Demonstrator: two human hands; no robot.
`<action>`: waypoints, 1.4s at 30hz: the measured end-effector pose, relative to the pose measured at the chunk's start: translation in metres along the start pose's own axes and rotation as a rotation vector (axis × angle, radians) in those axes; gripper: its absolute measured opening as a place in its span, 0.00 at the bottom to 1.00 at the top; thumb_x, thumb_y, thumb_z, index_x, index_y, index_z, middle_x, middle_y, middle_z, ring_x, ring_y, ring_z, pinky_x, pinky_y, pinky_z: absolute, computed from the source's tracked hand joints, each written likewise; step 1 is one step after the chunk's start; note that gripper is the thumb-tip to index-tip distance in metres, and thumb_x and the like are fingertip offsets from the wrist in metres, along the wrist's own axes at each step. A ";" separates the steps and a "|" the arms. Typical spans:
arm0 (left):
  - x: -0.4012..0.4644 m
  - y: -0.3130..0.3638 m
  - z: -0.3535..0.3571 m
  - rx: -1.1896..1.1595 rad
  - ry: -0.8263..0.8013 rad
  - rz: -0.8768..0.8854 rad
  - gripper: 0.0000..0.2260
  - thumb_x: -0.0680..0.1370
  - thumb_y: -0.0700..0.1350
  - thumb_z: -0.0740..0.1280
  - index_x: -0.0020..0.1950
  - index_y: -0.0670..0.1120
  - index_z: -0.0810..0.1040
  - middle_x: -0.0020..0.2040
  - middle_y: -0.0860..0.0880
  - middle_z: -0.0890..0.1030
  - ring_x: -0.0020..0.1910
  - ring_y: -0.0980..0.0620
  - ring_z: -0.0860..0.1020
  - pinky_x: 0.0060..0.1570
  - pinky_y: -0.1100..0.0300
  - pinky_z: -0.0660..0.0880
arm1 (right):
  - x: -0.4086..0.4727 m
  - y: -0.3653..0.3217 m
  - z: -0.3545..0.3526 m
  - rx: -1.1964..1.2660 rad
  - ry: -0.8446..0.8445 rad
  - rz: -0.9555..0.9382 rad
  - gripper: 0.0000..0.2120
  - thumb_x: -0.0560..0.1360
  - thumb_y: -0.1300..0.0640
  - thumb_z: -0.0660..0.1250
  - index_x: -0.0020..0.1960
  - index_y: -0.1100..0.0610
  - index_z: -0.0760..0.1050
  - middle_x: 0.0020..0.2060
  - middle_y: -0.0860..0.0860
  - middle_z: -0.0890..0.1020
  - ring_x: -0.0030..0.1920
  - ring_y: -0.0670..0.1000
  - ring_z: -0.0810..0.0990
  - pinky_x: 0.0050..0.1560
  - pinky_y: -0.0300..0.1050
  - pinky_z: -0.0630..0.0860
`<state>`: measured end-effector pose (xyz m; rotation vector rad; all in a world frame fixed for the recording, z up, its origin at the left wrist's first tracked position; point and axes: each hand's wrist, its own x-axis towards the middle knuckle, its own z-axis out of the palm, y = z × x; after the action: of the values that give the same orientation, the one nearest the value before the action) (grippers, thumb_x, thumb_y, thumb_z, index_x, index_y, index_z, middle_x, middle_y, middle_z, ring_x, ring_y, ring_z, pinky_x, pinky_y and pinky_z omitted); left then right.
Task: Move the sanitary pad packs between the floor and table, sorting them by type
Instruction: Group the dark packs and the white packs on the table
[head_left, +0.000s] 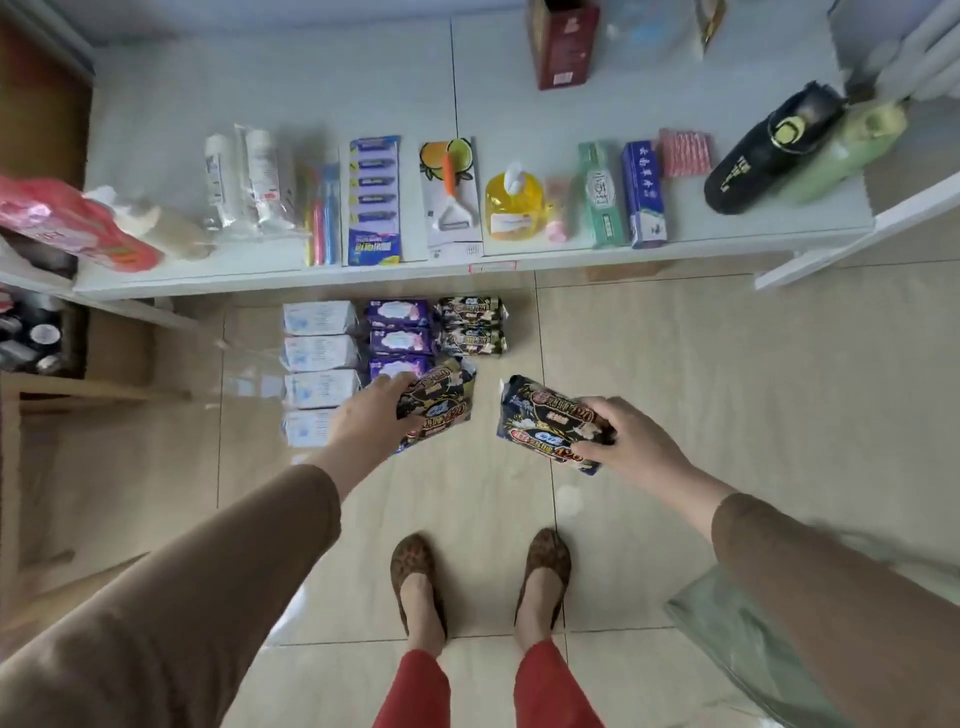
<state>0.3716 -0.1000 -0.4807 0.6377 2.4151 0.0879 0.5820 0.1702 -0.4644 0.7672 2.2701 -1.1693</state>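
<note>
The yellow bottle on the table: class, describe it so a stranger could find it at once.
Start at the pale table above the floor packs. Along its front row, just right of the carded peeler, lies the yellow bottle. It alone there is clear yellow with a white pump top; its neighbours are cards and boxes.

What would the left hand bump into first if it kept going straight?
Probably the purple packs on the floor. The left hand, holding a black pack, points up and right toward them. It may be above them; depth is unclear.
</note>
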 end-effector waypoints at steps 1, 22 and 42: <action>0.015 -0.002 0.019 -0.004 -0.002 -0.003 0.27 0.75 0.54 0.70 0.72 0.56 0.64 0.60 0.49 0.76 0.54 0.43 0.79 0.47 0.51 0.76 | 0.010 0.015 0.017 -0.033 0.000 0.000 0.27 0.71 0.49 0.73 0.68 0.41 0.71 0.54 0.43 0.75 0.53 0.47 0.78 0.50 0.45 0.74; 0.255 -0.030 0.234 0.079 0.036 0.125 0.27 0.73 0.38 0.70 0.68 0.50 0.65 0.64 0.44 0.66 0.45 0.40 0.77 0.34 0.52 0.70 | 0.237 0.132 0.224 -0.134 0.084 -0.158 0.23 0.71 0.62 0.68 0.65 0.52 0.69 0.60 0.48 0.75 0.51 0.53 0.78 0.43 0.45 0.71; 0.171 -0.048 0.190 0.092 0.061 0.163 0.29 0.76 0.41 0.68 0.75 0.48 0.62 0.69 0.46 0.67 0.66 0.43 0.68 0.60 0.47 0.74 | 0.214 0.077 0.200 0.007 0.178 0.000 0.32 0.74 0.68 0.66 0.75 0.57 0.61 0.71 0.54 0.64 0.61 0.58 0.75 0.58 0.51 0.74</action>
<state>0.3473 -0.0807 -0.7384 0.8860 2.4325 0.0656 0.5064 0.0955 -0.7483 0.9060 2.4104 -1.1500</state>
